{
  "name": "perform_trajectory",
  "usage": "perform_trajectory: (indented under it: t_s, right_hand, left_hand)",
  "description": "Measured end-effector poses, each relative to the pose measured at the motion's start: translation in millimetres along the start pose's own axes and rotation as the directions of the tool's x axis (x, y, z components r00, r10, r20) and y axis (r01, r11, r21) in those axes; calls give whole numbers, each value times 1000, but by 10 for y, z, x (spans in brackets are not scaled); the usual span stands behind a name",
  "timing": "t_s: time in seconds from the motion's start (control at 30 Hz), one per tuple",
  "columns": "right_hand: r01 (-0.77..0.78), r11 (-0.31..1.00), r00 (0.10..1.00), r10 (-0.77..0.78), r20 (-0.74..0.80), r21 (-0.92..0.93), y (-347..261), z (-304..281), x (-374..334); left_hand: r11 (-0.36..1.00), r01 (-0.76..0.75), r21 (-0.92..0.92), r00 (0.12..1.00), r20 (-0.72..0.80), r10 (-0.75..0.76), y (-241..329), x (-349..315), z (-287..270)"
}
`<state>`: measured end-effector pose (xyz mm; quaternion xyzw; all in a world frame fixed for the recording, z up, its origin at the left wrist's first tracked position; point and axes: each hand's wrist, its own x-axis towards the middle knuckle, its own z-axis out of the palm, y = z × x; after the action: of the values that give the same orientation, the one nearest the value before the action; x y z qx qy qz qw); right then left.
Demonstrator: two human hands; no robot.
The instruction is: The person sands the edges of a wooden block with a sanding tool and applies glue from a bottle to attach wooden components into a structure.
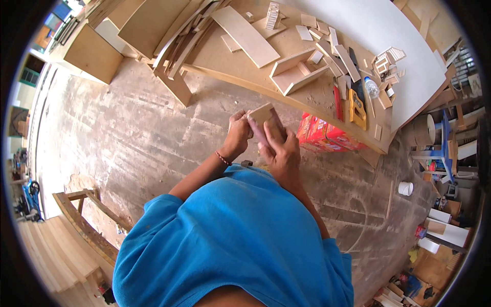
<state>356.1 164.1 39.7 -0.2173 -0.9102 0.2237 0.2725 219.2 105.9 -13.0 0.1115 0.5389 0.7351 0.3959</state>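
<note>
Single head-worn fisheye view, looking steeply down over the person's blue shirt (230,240). Both hands sit near the lens at frame centre. Beyond the fingers (266,134) lies the desk (225,56), farther off, across the upper frame. Concrete floor (128,133) lies left of the fingers. Edges bend toward the rim.

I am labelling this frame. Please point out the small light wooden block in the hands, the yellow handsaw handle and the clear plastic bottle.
small light wooden block (262,113), head view, its top face.
yellow handsaw handle (357,108), head view, its middle.
clear plastic bottle (372,88), head view, its body.
</note>
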Motion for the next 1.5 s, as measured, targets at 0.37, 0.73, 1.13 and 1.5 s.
perform_trajectory:
  t_s: [0.37,0.73,1.13,1.5]
  right_hand:
    - [-55,997,998,54,-13,-46,50,17,17]
    - [-73,997,997,73,-25,-3,49,103,-3]
    - [33,997,999,-33,-4,70,70,27,-94]
    - [81,996,997,-81,-13,45,59,5,-120]
  left_hand:
    - [998,17,57,996,-85,-12,152,-109,163]
    - [745,-510,430,859,207,468,51,-10,17]
    - [880,317,-355,948,145,-283,171,-224,255]
    - [823,358,-442,934,149,-326,207,-259,324]
